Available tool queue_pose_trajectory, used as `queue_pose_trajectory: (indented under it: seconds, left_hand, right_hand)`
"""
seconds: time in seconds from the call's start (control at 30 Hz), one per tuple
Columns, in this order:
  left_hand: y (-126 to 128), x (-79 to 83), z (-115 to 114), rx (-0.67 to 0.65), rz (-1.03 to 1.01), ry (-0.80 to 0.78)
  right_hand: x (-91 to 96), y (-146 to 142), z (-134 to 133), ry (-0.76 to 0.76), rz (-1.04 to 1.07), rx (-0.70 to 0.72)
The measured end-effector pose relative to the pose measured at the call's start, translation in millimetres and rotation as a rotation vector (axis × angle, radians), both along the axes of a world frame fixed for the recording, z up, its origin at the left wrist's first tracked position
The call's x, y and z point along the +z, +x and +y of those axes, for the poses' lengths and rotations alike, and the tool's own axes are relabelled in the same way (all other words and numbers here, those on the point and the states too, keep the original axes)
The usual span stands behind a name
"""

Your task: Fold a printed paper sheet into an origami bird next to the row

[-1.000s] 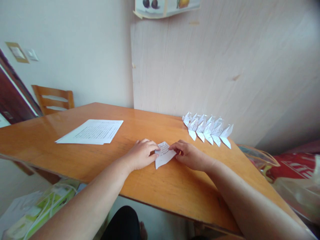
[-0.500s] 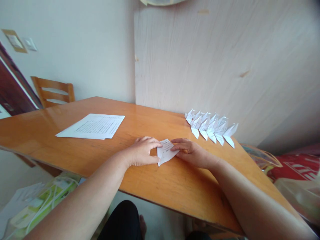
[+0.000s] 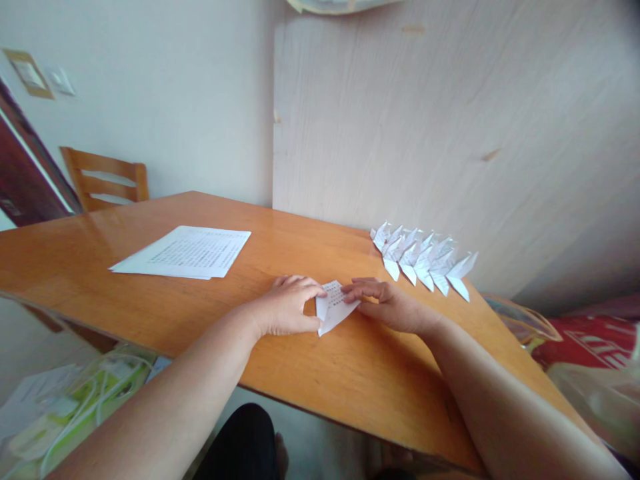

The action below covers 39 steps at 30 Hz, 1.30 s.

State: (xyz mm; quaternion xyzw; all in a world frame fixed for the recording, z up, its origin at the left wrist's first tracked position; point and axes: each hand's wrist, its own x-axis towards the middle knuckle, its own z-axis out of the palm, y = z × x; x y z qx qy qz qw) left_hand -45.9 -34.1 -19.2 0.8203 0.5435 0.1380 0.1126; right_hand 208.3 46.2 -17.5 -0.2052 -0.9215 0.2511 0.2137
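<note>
A small piece of printed white paper [image 3: 333, 307], partly folded into a pointed shape, lies on the orange wooden table [image 3: 320, 380]. My left hand [image 3: 287, 307] presses its left edge, fingers curled and thumb at the lower corner. My right hand [image 3: 387, 305] holds down its right side with fingertips pinched on the fold. A row of several finished folded white paper figures [image 3: 424, 260] stands beyond my right hand, against the wall panel.
A stack of printed sheets [image 3: 187, 252] lies at the table's left. A wooden chair [image 3: 105, 179] stands behind the far left corner. Bags and papers [image 3: 75, 413] lie on the floor at left; plastic bags [image 3: 585, 347] sit past the right edge.
The paper piece has been pressed flatter and looks narrower. Both hands stay on it, shifted only slightly. The view has drifted a little.
</note>
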Motion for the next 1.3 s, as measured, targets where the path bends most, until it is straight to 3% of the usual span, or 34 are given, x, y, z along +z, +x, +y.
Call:
queue_pose_trajectory:
  seconds: [0.27,0.57,0.67,0.8,1.2,1.3]
  left_hand:
    - [1.3,3.7,-0.3,-0.004,-0.009,-0.009]
    - [-1.7,1.0,1.0,-0.047,-0.021,0.016]
    - [-1.1,-1.4,1.4,-0.035,-0.029,0.016]
    - [-0.2,-4.5,2.2,-0.024,-0.034,0.029]
    - [1.1,-1.2,-1.3,-0.028,-0.07,0.019]
    - [1.3,-0.9,-2.1,-0.021,-0.078,0.01]
  right_hand:
    - [7.7,-1.0,1.9,0.009,-0.082,0.094]
    - [19.4,-5.0,8.7,-0.227,-0.221,-0.027]
    - [19.7,-6.9,16.2,-0.241,-0.241,-0.046]
    - [19.0,-11.7,21.2,-0.243,-0.224,-0.057]
    - [2.9,-31.8,12.1,-0.54,-0.015,-0.122]
    - [-3.3,-30.2,15.3,-0.499,-0.034,-0.135]
